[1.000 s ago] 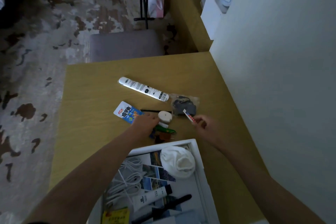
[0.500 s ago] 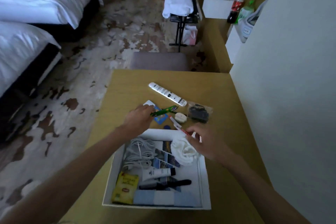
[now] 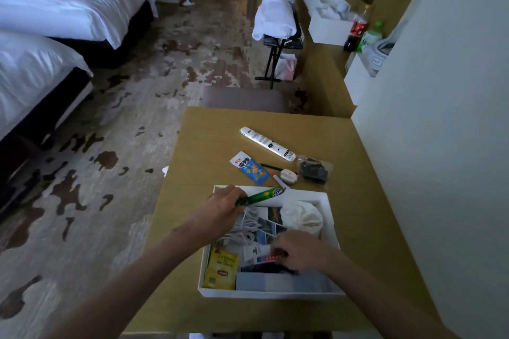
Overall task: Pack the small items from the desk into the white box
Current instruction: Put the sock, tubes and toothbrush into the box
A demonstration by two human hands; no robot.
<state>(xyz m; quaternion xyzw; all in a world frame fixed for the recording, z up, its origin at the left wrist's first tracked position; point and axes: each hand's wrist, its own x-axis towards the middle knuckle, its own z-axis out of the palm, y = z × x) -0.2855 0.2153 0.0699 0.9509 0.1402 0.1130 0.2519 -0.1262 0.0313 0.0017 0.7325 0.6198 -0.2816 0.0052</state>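
Observation:
The white box (image 3: 329, 201) lies on the wooden desk (image 3: 209, 129) right in front of me. My left hand (image 3: 224, 205) grips a green stick packet (image 3: 260, 196) over the box's far left corner. Low inside the box, my right hand (image 3: 300, 252) pinches a thin red-and-white sachet (image 3: 271, 257). In the box lie white cables (image 3: 245, 228), a white cloth bundle (image 3: 303, 217), a yellow tea packet (image 3: 222, 270), a white tube (image 3: 254, 251), a black comb and photos. On the desk remain a blue packet (image 3: 249, 167), a long white tube (image 3: 267, 143), a round white disc (image 3: 288, 175), a clear bag of dark items (image 3: 314, 170) and a black pencil.
A wall (image 3: 440, 146) runs along the desk's right side. A grey stool (image 3: 243, 98) stands past the far edge. Two beds (image 3: 41, 44) are at the left across patterned carpet. A folding rack with white towels (image 3: 276, 18) and a shelf with bottles (image 3: 358, 29) stand farther back.
Both hands have drawn back from the desk items to the box. The left carries the green packet over its far corner; the right has lowered the red-and-white sachet inside.

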